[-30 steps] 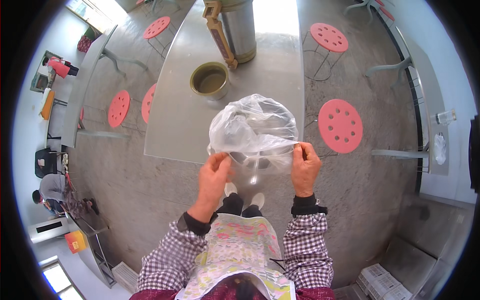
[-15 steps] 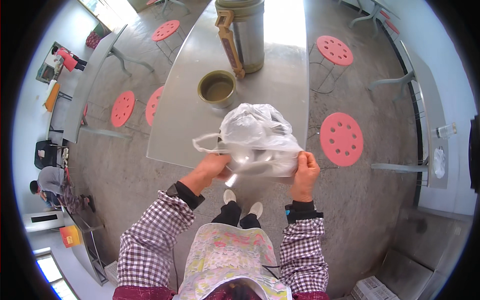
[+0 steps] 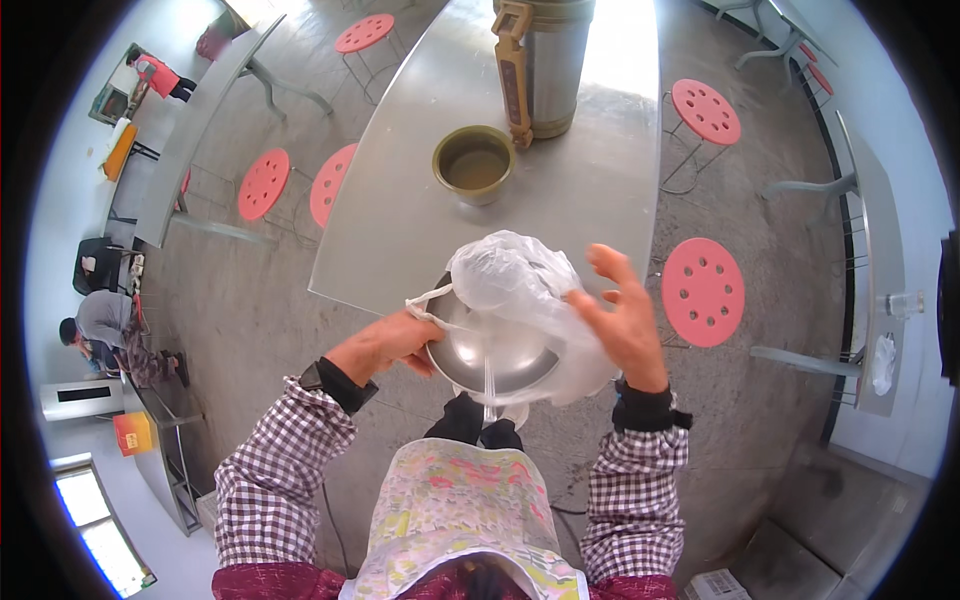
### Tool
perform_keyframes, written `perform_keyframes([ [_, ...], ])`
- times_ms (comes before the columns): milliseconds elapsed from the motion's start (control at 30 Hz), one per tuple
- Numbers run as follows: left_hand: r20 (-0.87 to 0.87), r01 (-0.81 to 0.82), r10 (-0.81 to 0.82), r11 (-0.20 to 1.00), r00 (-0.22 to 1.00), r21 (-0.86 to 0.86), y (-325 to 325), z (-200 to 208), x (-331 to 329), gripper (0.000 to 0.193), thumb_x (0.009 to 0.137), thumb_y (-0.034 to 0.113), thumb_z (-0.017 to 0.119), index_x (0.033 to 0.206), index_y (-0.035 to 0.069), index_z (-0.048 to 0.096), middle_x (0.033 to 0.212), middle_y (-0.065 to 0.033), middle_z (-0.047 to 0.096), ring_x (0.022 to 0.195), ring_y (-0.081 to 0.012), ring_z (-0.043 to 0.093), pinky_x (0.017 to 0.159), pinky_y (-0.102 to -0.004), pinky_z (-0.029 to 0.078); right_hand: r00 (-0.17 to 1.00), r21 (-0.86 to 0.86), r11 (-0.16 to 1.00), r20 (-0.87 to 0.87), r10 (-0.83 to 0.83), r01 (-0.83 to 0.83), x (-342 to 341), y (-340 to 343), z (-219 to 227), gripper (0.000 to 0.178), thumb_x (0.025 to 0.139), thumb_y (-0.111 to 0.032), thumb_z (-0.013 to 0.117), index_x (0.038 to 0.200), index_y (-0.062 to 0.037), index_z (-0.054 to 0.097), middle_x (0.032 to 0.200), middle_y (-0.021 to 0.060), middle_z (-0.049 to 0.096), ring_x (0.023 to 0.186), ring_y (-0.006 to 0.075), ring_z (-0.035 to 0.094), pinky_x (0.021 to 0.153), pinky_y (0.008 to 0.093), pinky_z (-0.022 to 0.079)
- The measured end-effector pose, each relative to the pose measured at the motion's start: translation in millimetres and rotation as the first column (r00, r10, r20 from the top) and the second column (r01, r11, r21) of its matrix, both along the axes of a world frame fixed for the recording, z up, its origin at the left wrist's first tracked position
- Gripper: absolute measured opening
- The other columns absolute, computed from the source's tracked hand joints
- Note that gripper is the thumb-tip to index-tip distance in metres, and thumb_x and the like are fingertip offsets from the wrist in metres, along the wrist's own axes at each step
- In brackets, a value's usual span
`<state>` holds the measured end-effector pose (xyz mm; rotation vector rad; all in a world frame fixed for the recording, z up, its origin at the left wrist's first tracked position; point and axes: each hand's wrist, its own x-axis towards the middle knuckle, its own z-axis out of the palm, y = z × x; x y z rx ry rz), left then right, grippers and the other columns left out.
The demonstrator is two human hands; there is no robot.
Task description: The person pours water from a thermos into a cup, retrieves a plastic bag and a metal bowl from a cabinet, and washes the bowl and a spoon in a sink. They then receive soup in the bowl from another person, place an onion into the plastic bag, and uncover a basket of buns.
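A level hold and light fingers should serve best, as the left hand (image 3: 388, 343) pinches the near-left rim of the bowl (image 3: 468, 352) just right of it, the bag (image 3: 512, 278) draping beyond, and the right hand (image 3: 625, 320) spreads beside that bag, contact unclear.

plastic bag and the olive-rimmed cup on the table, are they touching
Apart. The head view shows bare tabletop between the near side of the olive-rimmed cup and the plastic bag.
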<state>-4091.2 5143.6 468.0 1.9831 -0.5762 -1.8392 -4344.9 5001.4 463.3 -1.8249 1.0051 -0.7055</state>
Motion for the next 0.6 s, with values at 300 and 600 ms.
perform_keyframes([
  [300,-0.026,0.027,-0.030,0.993,0.999,-0.118,8,16,3,0.044,0.088,0.015,0.054,0.129,-0.001,0.051,0.114,-0.0150,0.063,0.089,-0.0219,0.067,0.062,-0.0313,0.060,0.978,0.185,0.973,0.131,-0.163,0.137,32,-36,-12,0.012,0.089,-0.009,0.062,0.092,0.0005,0.068,0.078,0.0029,0.065,0.073,0.0073,0.057,0.066,0.0235,0.045],
  [600,-0.021,-0.332,0.333,0.933,0.943,-0.137,61,-3,33,0.036,0.090,0.018,0.052,0.116,-0.007,0.057,0.103,-0.0152,0.067,0.085,-0.0221,0.069,0.067,-0.0353,0.060,0.678,0.363,0.741,0.308,-0.668,0.565,18,-93,-83,0.018,0.093,-0.015,0.062,0.085,-0.0003,0.067,0.079,0.0010,0.066,0.071,0.0085,0.057,0.067,0.0247,0.048],
])
